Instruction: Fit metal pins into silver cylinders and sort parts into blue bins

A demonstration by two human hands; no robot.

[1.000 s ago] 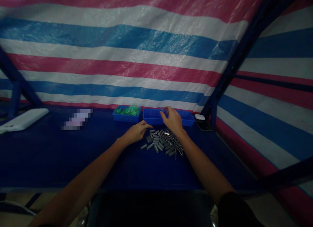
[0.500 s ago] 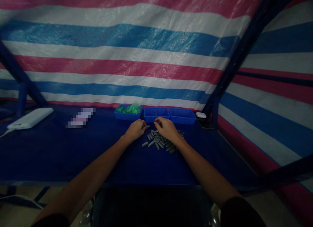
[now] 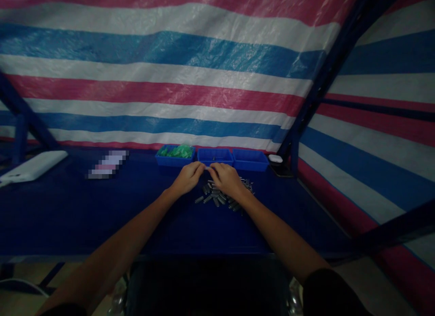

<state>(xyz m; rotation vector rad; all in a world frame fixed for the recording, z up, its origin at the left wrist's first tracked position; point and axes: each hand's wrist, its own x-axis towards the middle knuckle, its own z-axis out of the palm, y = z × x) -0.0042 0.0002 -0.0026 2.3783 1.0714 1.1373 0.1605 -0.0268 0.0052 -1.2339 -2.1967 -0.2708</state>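
1. A small pale piece sits pinched between the fingertips of the left hand and right hand, mostly hidden by the fingers.
2. Short grey cylinders lie on their sides in a loose heap on the table, pointing various ways, some hidden behind the right hand.
3. Thin metallic rods lie jumbled at the heap's right side, partly covered by the right hand and wrist.
4. Single cylinders rest at the heap's left edge, just apart from the others.
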